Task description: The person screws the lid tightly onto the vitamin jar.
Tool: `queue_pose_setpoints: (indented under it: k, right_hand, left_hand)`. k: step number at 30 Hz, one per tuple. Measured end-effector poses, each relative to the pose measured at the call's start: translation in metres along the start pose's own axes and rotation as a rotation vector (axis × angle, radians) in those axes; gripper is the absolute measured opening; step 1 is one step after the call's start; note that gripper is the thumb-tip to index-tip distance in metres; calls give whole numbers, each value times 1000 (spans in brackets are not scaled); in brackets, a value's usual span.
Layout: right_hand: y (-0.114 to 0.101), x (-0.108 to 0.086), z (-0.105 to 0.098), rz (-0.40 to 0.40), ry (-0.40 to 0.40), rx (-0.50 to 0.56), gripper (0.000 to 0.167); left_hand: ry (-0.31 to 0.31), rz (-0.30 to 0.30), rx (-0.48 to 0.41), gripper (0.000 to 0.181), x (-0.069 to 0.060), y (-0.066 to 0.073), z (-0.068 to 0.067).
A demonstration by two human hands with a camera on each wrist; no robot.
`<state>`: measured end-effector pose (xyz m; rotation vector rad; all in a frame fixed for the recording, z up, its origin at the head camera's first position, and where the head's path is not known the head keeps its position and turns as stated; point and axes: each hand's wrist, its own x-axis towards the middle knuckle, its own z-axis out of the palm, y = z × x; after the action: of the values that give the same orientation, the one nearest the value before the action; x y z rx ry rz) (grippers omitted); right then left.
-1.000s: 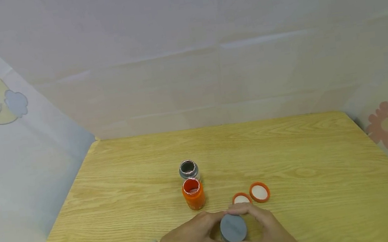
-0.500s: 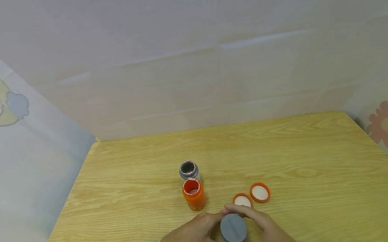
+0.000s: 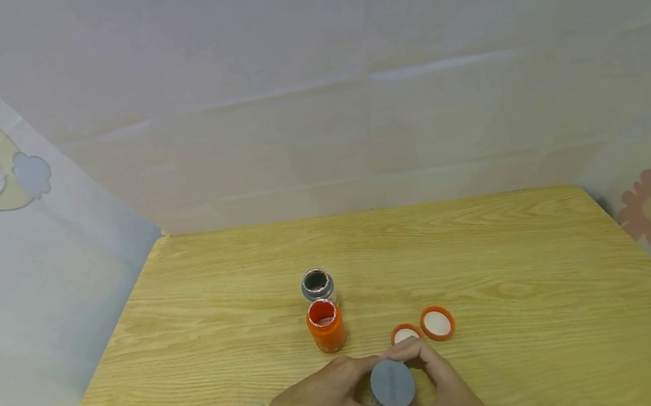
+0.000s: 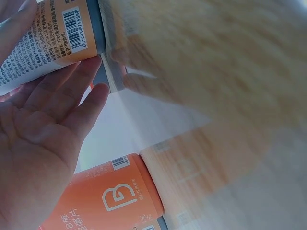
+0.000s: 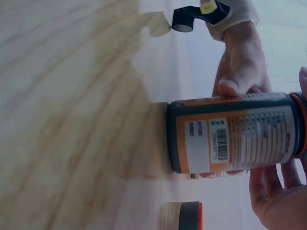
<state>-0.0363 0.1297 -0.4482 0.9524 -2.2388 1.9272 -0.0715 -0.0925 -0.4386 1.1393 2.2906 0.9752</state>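
An upright bottle with a grey lid (image 3: pixel 392 384) is between both hands near the table's front. In the right wrist view the bottle (image 5: pixel 235 136) shows a dark grey base, an orange and white label and a barcode. My left hand (image 3: pixel 325 396) grips its body, fingers on one side and thumb on the other. With curled fingers and thumb, my right hand (image 3: pixel 446 394) holds the lid at its rim. An orange bottle (image 3: pixel 330 339) stands uncapped beyond the left hand, with an uncapped grey bottle (image 3: pixel 327 295) right behind it.
Two removed lids, orange-rimmed with white insides, lie upturned beyond the right hand: one lid (image 3: pixel 437 323) fully visible, the other lid (image 3: pixel 405 333) partly covered by fingers. The wooden table (image 3: pixel 521 260) meets a pale cloth backdrop (image 3: pixel 324 142) behind and at both sides.
My right fingers straightened slightly along the lid's far side, then curled in again around its rim. The left hand and the bottle stay in place. The other bottles and lids have not moved.
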Motion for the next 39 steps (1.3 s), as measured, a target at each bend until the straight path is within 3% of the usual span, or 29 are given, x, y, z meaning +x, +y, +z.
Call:
queue_pose_setpoints:
  k: [4,9,12,15,21,25,30,35,39]
  right_hand:
    - [1,0,0,-5,-18,-48,73]
    - [-1,2,-12,-23,-142,-119,70]
    - [-4,2,-18,27,-195,-96,63]
    - [-4,2,-19,19,-183,-56,64]
    - [4,4,-9,-99,-88,28,71]
    - [4,3,-7,-77,-86,-12,75]
    - [0,2,-14,-67,-156,-128,74]
    - [-1,2,-18,-1,-199,-100,63]
    - [0,5,-13,-49,-131,-58,65]
  left_hand:
    - [-2,-4,24,57,1,0,0]
    - [3,16,31,57,1,-1,0]
    - [-2,21,8,56,1,-1,0]
    - [-13,0,-20,56,1,0,-1]
    - [-6,-20,-20,51,1,1,0]
    - [-5,-7,-1,54,2,0,0]
    - [-17,-27,15,60,2,1,0]
    - [-16,-21,-5,56,1,1,-1]
    - [-8,-24,-16,53,0,1,-1]
